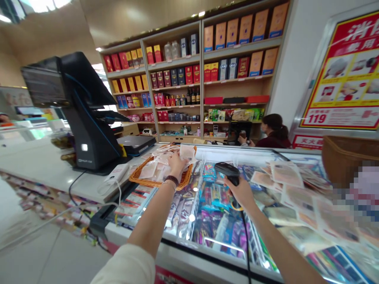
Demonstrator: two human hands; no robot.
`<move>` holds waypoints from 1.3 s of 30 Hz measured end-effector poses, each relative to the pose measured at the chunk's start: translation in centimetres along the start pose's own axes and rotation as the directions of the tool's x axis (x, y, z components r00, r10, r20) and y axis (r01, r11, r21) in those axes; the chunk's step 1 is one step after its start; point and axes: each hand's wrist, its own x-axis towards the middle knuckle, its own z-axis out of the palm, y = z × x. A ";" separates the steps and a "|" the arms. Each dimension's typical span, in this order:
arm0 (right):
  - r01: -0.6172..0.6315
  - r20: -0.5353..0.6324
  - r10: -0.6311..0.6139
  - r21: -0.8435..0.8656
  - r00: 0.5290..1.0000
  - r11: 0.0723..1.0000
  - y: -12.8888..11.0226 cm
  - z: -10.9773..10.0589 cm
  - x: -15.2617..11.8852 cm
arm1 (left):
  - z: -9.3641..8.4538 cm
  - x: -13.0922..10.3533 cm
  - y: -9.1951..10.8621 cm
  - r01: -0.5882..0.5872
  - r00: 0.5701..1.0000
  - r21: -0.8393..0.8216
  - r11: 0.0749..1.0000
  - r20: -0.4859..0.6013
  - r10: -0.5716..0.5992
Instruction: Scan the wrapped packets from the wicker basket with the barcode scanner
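Observation:
My left hand [177,163] reaches over an orange wicker basket [136,174] filled with clear plastic packets. Its fingers close on a flat clear packet [187,153] at the basket's right edge. My right hand [240,191] is wrapped round the handle of a black barcode scanner [227,170], whose cable hangs down over the freezer. The scanner's head is tilted up and points left. More flat packets [287,175] lie spread on the glass freezer top to the right of my right hand.
Left of the basket stand a black register [91,122], a flat scale [136,142] and a white power strip [117,173] with cables. Bagged goods [217,197] show through the freezer glass. A brown basket [337,157] is at the right. A person [274,132] sits beyond the freezer, before shelves.

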 end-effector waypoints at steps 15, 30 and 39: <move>0.010 -0.019 -0.009 0.066 1.000 0.998 -0.4 -2.3 -0.4 | 1.7 -2.4 6.5 -0.184 0.968 -0.692 0.698 -0.005 0.251; -0.037 -0.121 0.057 0.157 0.991 0.987 -0.1 -5.2 -1.0 | 14.5 -10.6 8.9 0.146 0.939 -0.856 0.497 0.278 0.203; -0.038 -0.158 0.013 -0.156 0.987 0.987 0.3 -5.9 -1.4 | 15.0 -11.1 8.1 0.104 0.942 -0.800 0.591 0.270 0.200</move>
